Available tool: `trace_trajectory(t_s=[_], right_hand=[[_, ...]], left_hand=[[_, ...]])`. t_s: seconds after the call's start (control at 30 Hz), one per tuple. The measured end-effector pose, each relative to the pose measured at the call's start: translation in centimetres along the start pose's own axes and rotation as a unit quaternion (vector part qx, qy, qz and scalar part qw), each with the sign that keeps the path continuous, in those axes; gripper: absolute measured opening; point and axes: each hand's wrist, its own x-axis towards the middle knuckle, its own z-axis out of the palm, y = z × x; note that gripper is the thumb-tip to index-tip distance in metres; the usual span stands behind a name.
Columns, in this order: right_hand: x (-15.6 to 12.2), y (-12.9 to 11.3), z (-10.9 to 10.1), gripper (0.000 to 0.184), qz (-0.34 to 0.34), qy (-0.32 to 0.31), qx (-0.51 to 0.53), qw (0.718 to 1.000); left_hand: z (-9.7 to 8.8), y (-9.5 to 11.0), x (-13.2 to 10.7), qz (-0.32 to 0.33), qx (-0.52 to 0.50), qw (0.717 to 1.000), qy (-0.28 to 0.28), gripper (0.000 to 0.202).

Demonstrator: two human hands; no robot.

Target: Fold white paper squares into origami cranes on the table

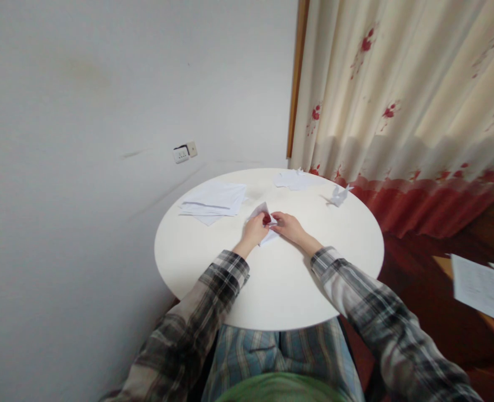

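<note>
Near the middle of the round white table [280, 296], a folded piece of white paper [267, 239] is between my two hands. My left hand [255, 229] grips it from the left, fingers curled around its edge. From the right, my right hand [290, 226] pinches its other side with thumb and fingertips. One pointed part of the paper stands up above my left hand, and another part shows below the fingers. The folds between my fingers are partly hidden.
A stack of white sheets [215, 200] lies at the table's back left. More paper [295, 179] is at the back edge, and a folded paper crane [339, 195] stands at the right. A wall with a socket [180, 154] borders the left; a curtain [398, 111] hangs behind.
</note>
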Motion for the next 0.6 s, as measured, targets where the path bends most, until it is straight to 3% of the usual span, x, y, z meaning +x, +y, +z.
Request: trace_trajectory(t_s=[0.23,0.4,0.6], right_hand=[[0.1,0.4,0.3,0.046,0.010,-0.003,0.004,1.000],[0.1,0.1,0.2,0.036,0.031,-0.005,-0.036,0.999],[0.0,-0.8,0.0,0.035,0.032,-0.011,-0.030,0.999]], left_hand=[[-0.5,0.4,-0.1,-0.005,-0.023,1.000,0.011,0.028],[-0.8,0.9,-0.4,0.011,-0.060,0.998,-0.017,0.019],[-1.1,2.2,-1.1,0.010,0.016,1.000,0.011,0.034]])
